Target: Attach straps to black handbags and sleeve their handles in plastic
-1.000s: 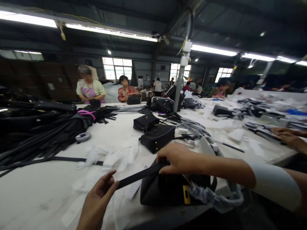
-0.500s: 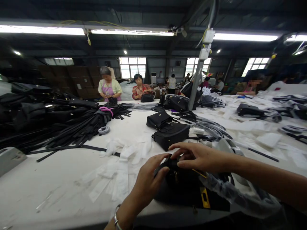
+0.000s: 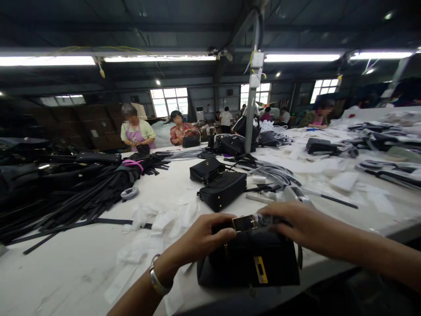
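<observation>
A black handbag [image 3: 226,267] lies in front of me at the table's near edge, with a gold clasp plate [image 3: 257,269] on its front. Above it, a black strap passes through a gold buckle [image 3: 245,224]. My left hand [image 3: 210,232] pinches the strap at the left of the buckle, thumb in front and fingers behind. On the other side, my right hand [image 3: 286,219] is closed on the strap's plastic-wrapped part [image 3: 264,219]. Its fingertips are partly hidden. A silver bangle [image 3: 157,276] circles my left wrist.
Two black bags [image 3: 223,188] sit just beyond mine. White wrapping scraps [image 3: 128,267] lie to the left, before a heap of black straps [image 3: 88,188]. A metal post [image 3: 251,118] rises from the table. Coworkers, one in a pink apron [image 3: 136,137], stand across it.
My right hand has moved right and lower, away from my left. The buckle has come into sight between my hands, and the plastic-wrapped strap no longer hangs at the bag's right. The view has shifted.
</observation>
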Demonstrator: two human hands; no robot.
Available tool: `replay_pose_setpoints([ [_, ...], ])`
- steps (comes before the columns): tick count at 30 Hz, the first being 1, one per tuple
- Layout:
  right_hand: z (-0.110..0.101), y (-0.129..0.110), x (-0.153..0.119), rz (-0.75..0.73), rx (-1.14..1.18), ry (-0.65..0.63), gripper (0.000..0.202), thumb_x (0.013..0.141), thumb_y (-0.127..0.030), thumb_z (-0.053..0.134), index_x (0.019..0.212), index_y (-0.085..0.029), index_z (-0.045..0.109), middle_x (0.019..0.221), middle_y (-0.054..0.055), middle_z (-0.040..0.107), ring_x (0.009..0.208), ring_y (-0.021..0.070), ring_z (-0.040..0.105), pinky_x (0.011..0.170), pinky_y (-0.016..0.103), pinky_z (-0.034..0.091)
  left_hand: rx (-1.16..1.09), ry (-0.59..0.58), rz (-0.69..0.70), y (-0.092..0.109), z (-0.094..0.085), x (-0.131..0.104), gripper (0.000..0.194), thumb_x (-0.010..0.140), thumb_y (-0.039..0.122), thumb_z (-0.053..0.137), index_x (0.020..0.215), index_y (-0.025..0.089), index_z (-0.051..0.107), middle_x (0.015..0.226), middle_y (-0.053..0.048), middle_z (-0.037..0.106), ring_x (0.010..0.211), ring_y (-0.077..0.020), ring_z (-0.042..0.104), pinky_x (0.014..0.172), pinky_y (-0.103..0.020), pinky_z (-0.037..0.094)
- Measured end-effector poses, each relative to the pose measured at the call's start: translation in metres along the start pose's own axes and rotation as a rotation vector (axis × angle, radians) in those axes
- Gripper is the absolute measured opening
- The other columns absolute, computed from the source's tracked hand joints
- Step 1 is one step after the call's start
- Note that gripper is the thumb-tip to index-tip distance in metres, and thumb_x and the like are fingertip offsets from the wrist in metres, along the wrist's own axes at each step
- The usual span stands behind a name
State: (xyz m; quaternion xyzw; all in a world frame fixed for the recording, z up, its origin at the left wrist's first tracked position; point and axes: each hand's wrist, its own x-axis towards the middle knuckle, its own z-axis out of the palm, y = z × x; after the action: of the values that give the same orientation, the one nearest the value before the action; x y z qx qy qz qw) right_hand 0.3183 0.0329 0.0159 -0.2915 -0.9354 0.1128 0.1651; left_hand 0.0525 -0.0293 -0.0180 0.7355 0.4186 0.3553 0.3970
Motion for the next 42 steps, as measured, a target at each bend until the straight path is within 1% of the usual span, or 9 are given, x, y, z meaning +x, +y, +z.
replay_pose_setpoints([
  [3, -0.023, 0.008, 0.03, -0.131, -0.132, 0.104, 0.03, 0.086, -0.01, 0.058, 0.107, -0.026, 0.072, 0.098, 0.001, 0.076, 0.091, 0.0205, 0.069, 0.08, 0.029, 0.049, -0.156, 0.018, -0.033, 0.014, 0.01, 0.017, 0.036, 0.094, 0.046, 0.056, 0.093, 0.013, 0.07, 0.081, -0.003, 0.066, 0.073, -0.0143, 0.058, 0.066, -0.023, 0.043],
  [6, -0.039, 0.006, 0.047, -0.228, -0.312, 0.376, 0.024, 0.09, -0.014, 0.059, 0.11, -0.021, 0.071, 0.106, 0.007, 0.075, 0.1, 0.0246, 0.066, 0.089, 0.036, 0.047, -0.321, 0.101, -0.027, 0.022, 0.018, 0.027, 0.036, 0.091, 0.048, 0.06, 0.091, 0.012, 0.066, 0.076, -0.001, 0.061, 0.064, -0.0101, 0.051, 0.061, -0.021, 0.038],
  [10, -0.018, -0.007, 0.032, -0.206, -0.226, 0.718, 0.02, 0.095, -0.026, 0.056, 0.1, -0.017, 0.072, 0.095, 0.01, 0.075, 0.088, 0.0238, 0.067, 0.083, 0.036, 0.048, -0.467, 0.243, -0.053, 0.018, 0.021, 0.022, 0.038, 0.092, 0.05, 0.059, 0.093, 0.012, 0.064, 0.078, -0.002, 0.062, 0.063, -0.0089, 0.052, 0.059, -0.019, 0.037],
  [13, 0.021, -0.012, 0.021, 0.036, 0.224, 0.407, 0.041, 0.098, -0.044, 0.048, 0.074, -0.019, 0.07, 0.064, 0.004, 0.068, 0.059, 0.0173, 0.062, 0.06, 0.029, 0.046, -0.512, 0.324, -0.082, 0.01, 0.022, 0.014, 0.044, 0.095, 0.053, 0.052, 0.09, 0.011, 0.064, 0.075, -0.003, 0.061, 0.06, -0.0085, 0.051, 0.056, -0.019, 0.036],
  [15, 0.043, -0.016, 0.023, 0.149, 0.646, 0.19, 0.051, 0.097, -0.056, 0.044, 0.079, -0.019, 0.074, 0.072, 0.006, 0.073, 0.067, 0.02, 0.067, 0.065, 0.031, 0.05, -0.515, 0.339, -0.09, 0.01, 0.024, 0.011, 0.047, 0.096, 0.056, 0.048, 0.088, 0.012, 0.063, 0.072, -0.003, 0.06, 0.057, -0.0088, 0.05, 0.053, -0.019, 0.036],
  [17, 0.055, -0.023, 0.032, 0.199, 1.04, 0.135, 0.053, 0.095, -0.061, 0.045, 0.096, -0.018, 0.075, 0.087, 0.008, 0.076, 0.084, 0.0239, 0.07, 0.078, 0.035, 0.053, -0.471, 0.323, -0.079, 0.013, 0.028, 0.01, 0.048, 0.095, 0.057, 0.048, 0.084, 0.012, 0.062, 0.068, -0.002, 0.058, 0.055, -0.0091, 0.049, 0.051, -0.02, 0.035],
  [25, 0.03, -0.045, 0.052, 0.401, 1.519, 0.368, 0.033, 0.094, -0.042, 0.059, 0.105, -0.015, 0.072, 0.097, 0.01, 0.078, 0.103, 0.024, 0.07, 0.104, 0.038, 0.046, -0.225, 0.299, -0.012, 0.021, 0.036, 0.007, 0.039, 0.096, 0.049, 0.051, 0.078, 0.014, 0.056, 0.065, 0.001, 0.052, 0.058, -0.0099, 0.046, 0.055, -0.022, 0.034],
  [33, 0.01, -0.041, 0.057, 0.471, 1.599, 0.571, 0.028, 0.099, -0.026, 0.049, 0.096, -0.011, 0.073, 0.094, 0.012, 0.079, 0.09, 0.0204, 0.075, 0.097, 0.033, 0.053, -0.181, 0.249, 0.011, 0.019, 0.037, 0.006, 0.038, 0.096, 0.047, 0.051, 0.08, 0.013, 0.057, 0.067, 0.001, 0.051, 0.06, -0.0104, 0.046, 0.056, -0.022, 0.034],
  [42, 0.012, -0.05, 0.043, 0.535, 1.713, 0.54, 0.031, 0.099, -0.028, 0.048, 0.098, -0.011, 0.074, 0.103, 0.014, 0.078, 0.097, 0.0226, 0.074, 0.097, 0.033, 0.055, -0.197, 0.266, -0.024, 0.011, 0.043, 0.011, 0.035, 0.095, 0.045, 0.053, 0.084, 0.013, 0.06, 0.071, -0.001, 0.056, 0.062, -0.0115, 0.05, 0.057, -0.022, 0.037],
])
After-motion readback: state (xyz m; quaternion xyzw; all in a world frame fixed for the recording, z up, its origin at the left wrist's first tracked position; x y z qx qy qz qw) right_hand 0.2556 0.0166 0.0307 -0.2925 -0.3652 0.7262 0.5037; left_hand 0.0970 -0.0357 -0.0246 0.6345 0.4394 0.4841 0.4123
